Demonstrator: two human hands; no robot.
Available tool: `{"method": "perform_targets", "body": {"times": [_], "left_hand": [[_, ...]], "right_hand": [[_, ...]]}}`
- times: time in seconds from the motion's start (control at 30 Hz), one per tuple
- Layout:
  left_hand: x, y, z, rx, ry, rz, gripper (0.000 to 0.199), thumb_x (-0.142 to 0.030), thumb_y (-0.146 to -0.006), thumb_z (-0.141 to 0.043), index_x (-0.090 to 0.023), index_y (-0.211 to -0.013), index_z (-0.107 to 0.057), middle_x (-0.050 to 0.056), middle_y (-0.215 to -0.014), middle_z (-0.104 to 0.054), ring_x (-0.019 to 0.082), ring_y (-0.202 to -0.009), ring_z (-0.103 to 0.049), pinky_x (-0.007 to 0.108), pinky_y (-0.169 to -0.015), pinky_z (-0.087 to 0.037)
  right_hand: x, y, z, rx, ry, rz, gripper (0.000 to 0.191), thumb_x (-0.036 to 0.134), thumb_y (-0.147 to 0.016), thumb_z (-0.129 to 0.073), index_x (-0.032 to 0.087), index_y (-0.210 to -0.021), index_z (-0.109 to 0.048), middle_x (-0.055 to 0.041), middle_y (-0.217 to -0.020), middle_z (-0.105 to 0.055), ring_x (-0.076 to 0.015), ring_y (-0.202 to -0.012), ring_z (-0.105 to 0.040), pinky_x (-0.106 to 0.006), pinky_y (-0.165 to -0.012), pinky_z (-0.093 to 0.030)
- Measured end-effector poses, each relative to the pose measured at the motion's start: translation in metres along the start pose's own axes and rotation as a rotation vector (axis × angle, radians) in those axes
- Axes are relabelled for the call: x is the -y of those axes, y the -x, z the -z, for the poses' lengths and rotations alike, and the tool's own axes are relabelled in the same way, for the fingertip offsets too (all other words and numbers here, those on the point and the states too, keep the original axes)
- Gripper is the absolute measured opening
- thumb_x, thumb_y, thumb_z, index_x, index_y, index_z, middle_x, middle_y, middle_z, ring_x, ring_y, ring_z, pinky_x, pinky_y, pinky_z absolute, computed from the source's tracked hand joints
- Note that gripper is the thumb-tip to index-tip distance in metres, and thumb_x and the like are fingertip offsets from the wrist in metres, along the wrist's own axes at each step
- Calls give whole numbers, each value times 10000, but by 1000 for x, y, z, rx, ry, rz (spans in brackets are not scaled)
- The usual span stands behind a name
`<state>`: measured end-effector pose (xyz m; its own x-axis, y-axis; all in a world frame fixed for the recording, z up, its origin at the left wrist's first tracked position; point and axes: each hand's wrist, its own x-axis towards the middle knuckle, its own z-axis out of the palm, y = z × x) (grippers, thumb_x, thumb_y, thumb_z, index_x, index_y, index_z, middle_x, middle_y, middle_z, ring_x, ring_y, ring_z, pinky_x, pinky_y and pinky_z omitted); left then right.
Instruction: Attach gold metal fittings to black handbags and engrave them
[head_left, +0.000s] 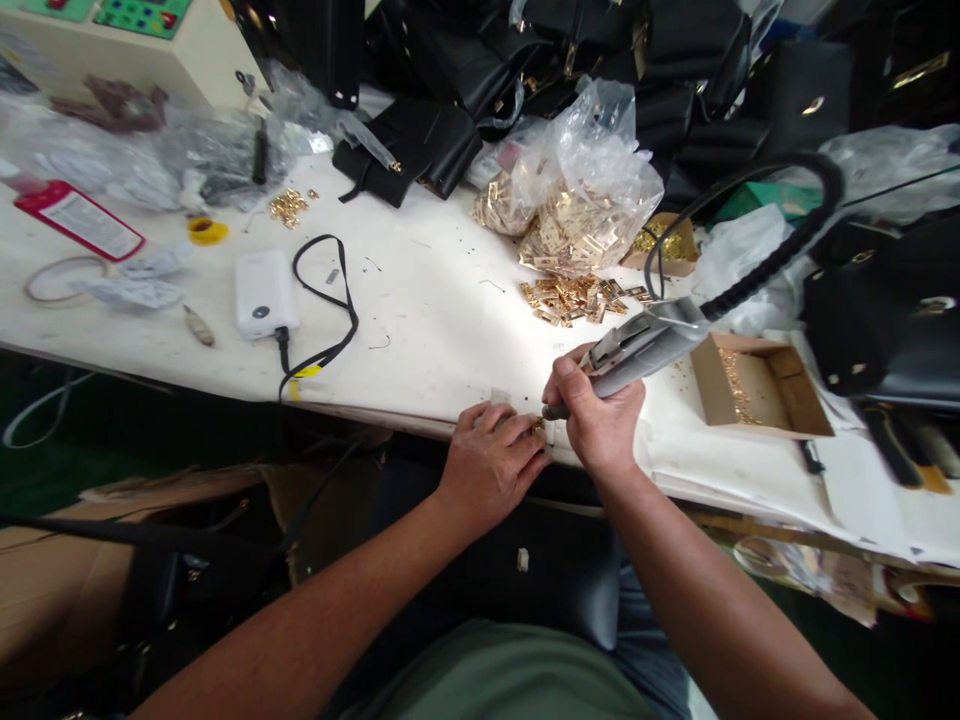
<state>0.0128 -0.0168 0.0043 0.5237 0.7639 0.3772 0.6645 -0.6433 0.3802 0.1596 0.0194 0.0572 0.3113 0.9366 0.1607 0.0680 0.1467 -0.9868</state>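
Note:
My right hand (604,425) is wrapped round a grey power screwdriver (645,345), whose cable loops up behind it. The tool's dark tip points left and down, close to my left fingertips. At the front table edge my left hand (495,455) has its fingers curled down on a small gold metal fitting (538,424), partly hidden by them. A black leather bag piece (555,560) lies across my lap below both hands, a small pale scrap (523,560) on it. Whether the fitting is joined to the leather, I cannot tell.
Behind the tool lie loose gold clasps (574,298) and a clear bag of them (574,220). Screws fill part of a cardboard box (787,390) at right. A white power bank (264,295) with a black cable sits left. Black bags (420,145) line the back.

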Motion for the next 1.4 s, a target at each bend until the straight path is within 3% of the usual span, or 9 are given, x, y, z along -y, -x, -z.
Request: {"method": "perform_targets", "body": {"times": [0.3,0.57,0.7,0.83,0.93,1.1,1.23,1.33,1.4], "left_hand": [[0,0,0,14,-2,7,212,-386,-969,-665,-283,-1144,-726,21,-1241,-731,272,-1160,-586,498,-1013,-427],[0,-1,0,20,-9,3,199,-383,-980,-644,-275,-1122,-732,16,-1218,-737,273,-1141,-583,500,-1008,-429],[-2,0,1,14,-19,-7,174,-365,-961,-672,-277,-1094,-742,23,-1199,-739,272,-1143,-587,498,-1008,-436],[-3,-1,2,-21,-43,-13,182,-347,-951,-689,-265,-1104,-742,33,-1172,-748,267,-1139,-595,482,-1004,-451],[-3,-1,3,-36,-53,-31,183,-342,-964,-673,-256,-1111,-740,37,-1178,-750,263,-1142,-604,472,-1001,-462],[-1,-2,4,-48,-67,-58,165,-316,-968,-663,-268,-1096,-755,38,-1184,-755,272,-1123,-624,478,-969,-482],[2,-3,1,-90,-56,-73,176,-310,-969,-658,-274,-1113,-752,21,-1196,-758,276,-1130,-630,481,-987,-475],[4,-2,-2,-120,-52,-84,184,-300,-966,-661,-277,-1130,-742,15,-1209,-757,278,-1132,-635,480,-987,-472],[5,-1,-3,-127,-51,-89,183,-295,-964,-663,-275,-1130,-738,14,-1210,-757,279,-1134,-635,480,-987,-471]], "right_hand": [[4,-6,-5,94,92,-5,300,277,-836,-644,206,-556,-562,23,-508,-549,-116,-456,-489,-251,-467,-409],[3,-6,-5,135,79,15,281,230,-816,-625,208,-547,-546,26,-511,-546,-111,-461,-480,-251,-468,-382],[2,-6,-7,161,69,11,328,307,-835,-664,204,-551,-536,26,-506,-540,-105,-461,-476,-248,-475,-387],[-5,-11,-5,263,-18,-7,429,514,-811,-764,189,-603,-576,25,-491,-553,-98,-421,-477,-227,-423,-369],[-7,-17,1,294,-115,-6,502,601,-837,-724,184,-595,-588,13,-476,-559,-97,-388,-472,-219,-382,-361],[9,-39,36,85,-261,101,522,667,-836,-690,197,-623,-604,8,-497,-576,-121,-391,-515,-234,-362,-413],[20,-69,92,-113,-137,165,491,641,-815,-730,203,-633,-603,6,-502,-587,-118,-365,-492,-242,-334,-388],[13,-88,130,-305,-20,183,466,611,-802,-760,206,-642,-595,18,-477,-573,-114,-365,-476,-241,-350,-373],[4,-97,144,-386,34,183,457,602,-809,-758,205,-651,-596,24,-470,-569,-116,-379,-483,-244,-377,-388]]}}
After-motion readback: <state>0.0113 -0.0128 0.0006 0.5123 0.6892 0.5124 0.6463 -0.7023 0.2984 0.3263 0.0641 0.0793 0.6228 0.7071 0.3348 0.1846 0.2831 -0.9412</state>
